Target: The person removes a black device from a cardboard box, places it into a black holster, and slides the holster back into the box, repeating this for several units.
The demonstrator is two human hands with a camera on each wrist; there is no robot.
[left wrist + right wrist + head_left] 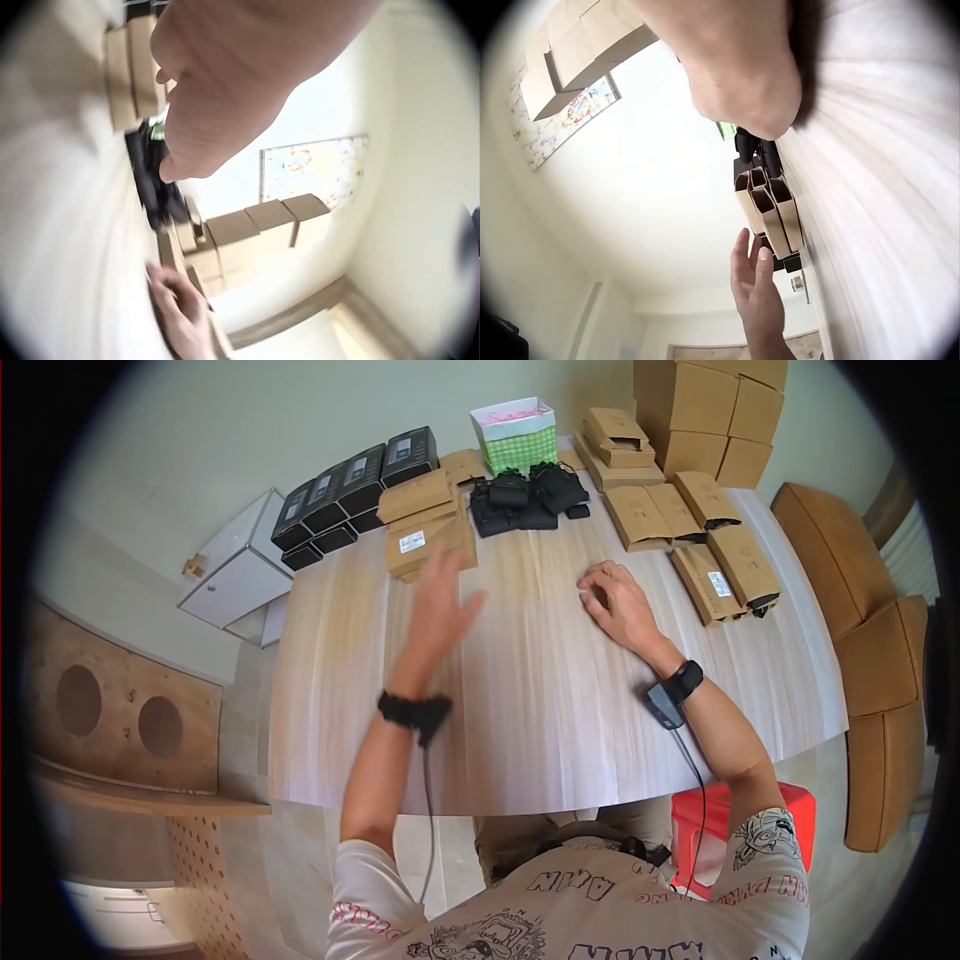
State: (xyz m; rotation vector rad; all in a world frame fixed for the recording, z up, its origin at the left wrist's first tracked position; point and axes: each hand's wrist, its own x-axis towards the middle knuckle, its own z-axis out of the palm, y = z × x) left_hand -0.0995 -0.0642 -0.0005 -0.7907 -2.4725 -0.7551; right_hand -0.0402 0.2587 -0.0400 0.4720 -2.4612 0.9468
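Blurred in the head view, my left hand (440, 605) is raised over the table, its fingertips overlapping a brown cardboard box (425, 545) with a white label. The right wrist view shows that left hand (759, 296) from the side, fingers extended and holding nothing. My right hand (622, 610) rests on the wooden tabletop (520, 700) with loosely curled fingers and nothing in its grasp. Beyond both hands lies a pile of black pouches or wrapped items (515, 510). Several flat brown boxes (715, 575), some with open ends, lie to the right.
Stacked black boxes (340, 485) stand at the back left. A green-checked gift bag (520, 440) is at the back middle, with large cartons (690, 410) to its right. A brown sofa (870, 620) lines the right side, and a red stool (790, 820) is under the front edge.
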